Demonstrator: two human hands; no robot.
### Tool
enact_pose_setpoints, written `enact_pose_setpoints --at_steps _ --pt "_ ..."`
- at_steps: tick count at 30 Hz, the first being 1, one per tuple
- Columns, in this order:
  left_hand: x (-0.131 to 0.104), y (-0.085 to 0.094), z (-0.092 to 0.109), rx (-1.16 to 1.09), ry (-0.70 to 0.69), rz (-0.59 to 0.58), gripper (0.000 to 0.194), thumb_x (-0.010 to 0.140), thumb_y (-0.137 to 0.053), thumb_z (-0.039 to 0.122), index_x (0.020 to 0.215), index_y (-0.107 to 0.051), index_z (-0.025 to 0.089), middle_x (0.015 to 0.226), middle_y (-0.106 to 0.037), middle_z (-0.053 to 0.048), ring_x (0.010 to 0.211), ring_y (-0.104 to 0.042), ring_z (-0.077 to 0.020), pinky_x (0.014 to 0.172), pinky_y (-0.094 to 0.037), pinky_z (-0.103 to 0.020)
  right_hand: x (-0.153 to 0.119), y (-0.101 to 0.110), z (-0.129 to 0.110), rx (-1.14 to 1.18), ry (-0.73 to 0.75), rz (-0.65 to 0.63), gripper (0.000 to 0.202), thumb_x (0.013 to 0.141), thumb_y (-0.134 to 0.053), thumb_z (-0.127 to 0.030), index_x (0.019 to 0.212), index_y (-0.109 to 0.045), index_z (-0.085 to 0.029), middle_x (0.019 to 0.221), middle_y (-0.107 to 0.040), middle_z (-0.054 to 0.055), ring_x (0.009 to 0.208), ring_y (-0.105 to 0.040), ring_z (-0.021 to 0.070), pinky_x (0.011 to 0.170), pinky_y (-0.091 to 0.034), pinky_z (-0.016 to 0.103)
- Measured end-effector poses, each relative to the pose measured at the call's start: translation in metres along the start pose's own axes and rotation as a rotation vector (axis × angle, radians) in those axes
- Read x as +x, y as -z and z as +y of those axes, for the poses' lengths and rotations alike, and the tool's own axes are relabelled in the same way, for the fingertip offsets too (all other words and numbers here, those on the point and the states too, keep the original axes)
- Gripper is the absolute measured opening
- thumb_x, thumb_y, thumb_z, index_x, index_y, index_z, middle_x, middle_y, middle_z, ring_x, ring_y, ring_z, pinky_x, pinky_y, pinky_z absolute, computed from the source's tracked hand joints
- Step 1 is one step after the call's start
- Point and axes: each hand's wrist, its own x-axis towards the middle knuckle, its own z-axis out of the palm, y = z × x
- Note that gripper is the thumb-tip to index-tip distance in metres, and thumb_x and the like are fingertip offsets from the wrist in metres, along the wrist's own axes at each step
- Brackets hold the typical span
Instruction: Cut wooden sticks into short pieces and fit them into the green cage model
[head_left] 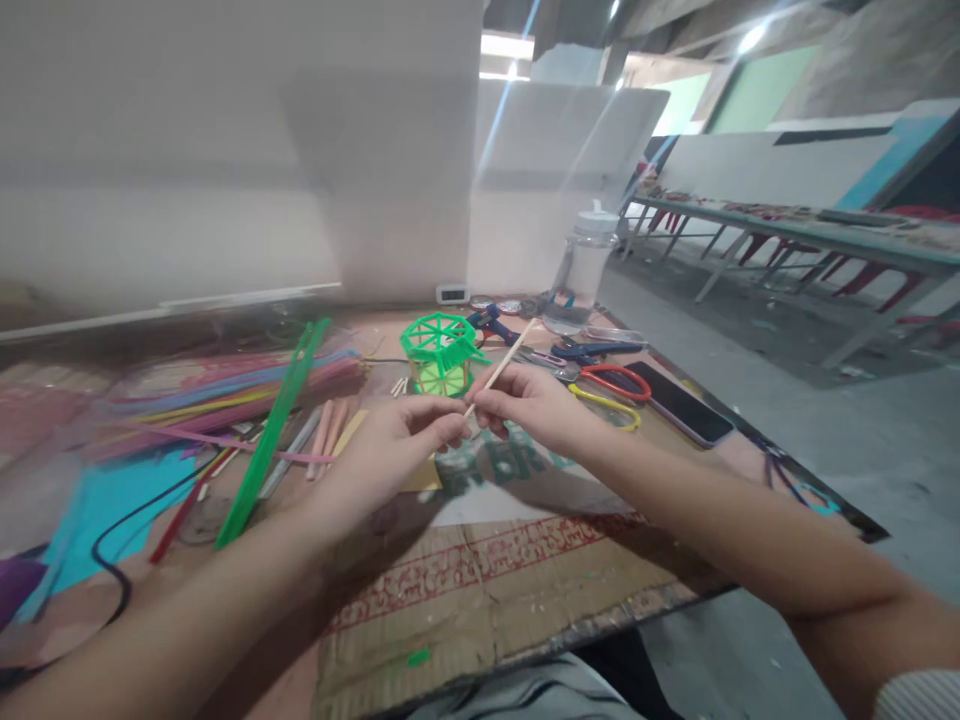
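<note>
Head view, pale, thin, straight stick [511, 354] tilted toward the bench's [289, 680] far edge, left grip [401, 432] and right grip [529, 400] clamped on it

thin stick [510, 358]: pale wood, looks matt, smooth. green openwork piece [439, 335]: fuzzy strands. green bundle [274, 435]: same fuzzy look. bottle [577, 275]: clear plastic, glossy from where i stand. phone [679, 402]: smooth dark glass, glossy. red scissor handle [643, 382]: smooth plastic. blue sheet [124, 515]: matt, paper-like. cardboard [450, 640]: matt, ridged, scuffed. sleeve [919, 695]: ribbed cloth.
</note>
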Motion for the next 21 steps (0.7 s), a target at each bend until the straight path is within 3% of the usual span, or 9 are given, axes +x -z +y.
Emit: enact_pose_setpoints --at_steps 3,6,8,9,11,13,14,17,21 --pt "0.008 -0.003 0.006 0.056 -0.025 -0.056 0.022 0.089 -0.061 0.036 0.096 -0.074 0.019 0.085 -0.076 0.0 0.074 -0.067 -0.0147 0.067 -0.052 -0.025 -0.008 0.016 0.001 -0.091 0.051 0.064 0.021 0.086 -0.067 -0.036 0.094 -0.06 -0.017 0.064 -0.06 -0.003 0.05 -0.052 0.0098 0.046 -0.043 0.022" --pt "0.012 -0.003 0.002 0.244 -0.032 -0.025 0.021 0.09 -0.057 0.029 0.095 -0.075 0.02 0.086 -0.078 0.0 0.075 -0.069 -0.0157 0.067 -0.051 -0.025 -0.013 0.045 0.004 -0.317 0.292 0.408 0.037 0.087 -0.068 -0.032 0.119 -0.052 -0.022 0.081 -0.064 0.0 0.064 -0.058 0.0143 0.06 -0.051 0.029" --pt "0.014 -0.004 -0.004 0.386 -0.028 -0.005 0.022 0.089 -0.055 0.026 0.094 -0.075 0.02 0.088 -0.078 -0.001 0.078 -0.07 -0.018 0.068 -0.05 -0.027 -0.016 0.06 0.005 -0.662 0.515 0.569 0.044 0.086 -0.071 -0.027 0.126 -0.052 -0.024 0.106 -0.065 0.007 0.092 -0.062 0.0208 0.083 -0.052 0.039" --pt "0.015 -0.005 -0.008 0.436 -0.03 -0.012 0.022 0.09 -0.054 0.026 0.094 -0.075 0.02 0.088 -0.078 -0.002 0.078 -0.07 -0.0188 0.068 -0.049 -0.028 -0.017 0.065 0.006 -0.851 0.587 0.508 0.04 0.088 -0.069 -0.026 0.124 -0.056 -0.024 0.116 -0.064 0.011 0.105 -0.06 0.0247 0.093 -0.048 0.045" --pt "0.018 -0.007 -0.013 0.476 -0.054 -0.055 0.024 0.092 -0.052 0.027 0.095 -0.074 0.019 0.089 -0.078 -0.002 0.079 -0.07 -0.0191 0.068 -0.048 -0.028 -0.017 0.066 0.012 -1.118 0.666 0.207 0.027 0.091 -0.065 -0.024 0.117 -0.063 -0.023 0.122 -0.064 0.013 0.117 -0.055 0.0294 0.102 -0.04 0.051" --pt "0.021 -0.01 -0.015 0.476 -0.09 -0.101 0.025 0.095 -0.05 0.028 0.095 -0.074 0.02 0.091 -0.078 -0.001 0.08 -0.069 -0.0183 0.07 -0.048 -0.028 -0.013 0.061 0.023 -1.186 0.675 -0.075 0.021 0.095 -0.057 -0.023 0.113 -0.068 -0.021 0.112 -0.069 0.013 0.11 -0.059 0.0281 0.099 -0.042 0.05" --pt "0.022 -0.01 -0.015 0.485 -0.108 -0.114 0.026 0.096 -0.049 0.028 0.097 -0.074 0.021 0.093 -0.078 -0.001 0.081 -0.069 -0.0181 0.071 -0.048 -0.028 -0.011 0.059 0.029 -1.174 0.653 -0.146 0.022 0.097 -0.053 -0.021 0.112 -0.069 -0.021 0.104 -0.071 0.012 0.102 -0.061 0.026 0.094 -0.045 0.046" --pt "0.02 -0.012 -0.018 0.674 -0.138 -0.077 0.029 0.099 -0.046 0.031 0.101 -0.072 0.018 0.097 -0.076 -0.006 0.086 -0.069 -0.0223 0.074 -0.049 -0.032 -0.004 0.061 0.047 -1.119 0.512 -0.126 0.028 0.098 -0.047 -0.017 0.111 -0.071 -0.02 0.091 -0.072 0.01 0.086 -0.063 0.022 0.079 -0.049 0.037" --pt "0.008 -0.022 -0.032 1.0 -0.273 -0.137 0.034 0.101 -0.042 0.032 0.095 -0.07 0.014 0.092 -0.071 -0.011 0.089 -0.065 -0.028 0.081 -0.051 -0.042 0.0 0.077 0.06 -1.133 0.39 0.008 0.027 0.096 -0.051 -0.021 0.112 -0.073 -0.017 0.1 -0.07 0.013 0.09 -0.062 0.0232 0.08 -0.05 0.038"
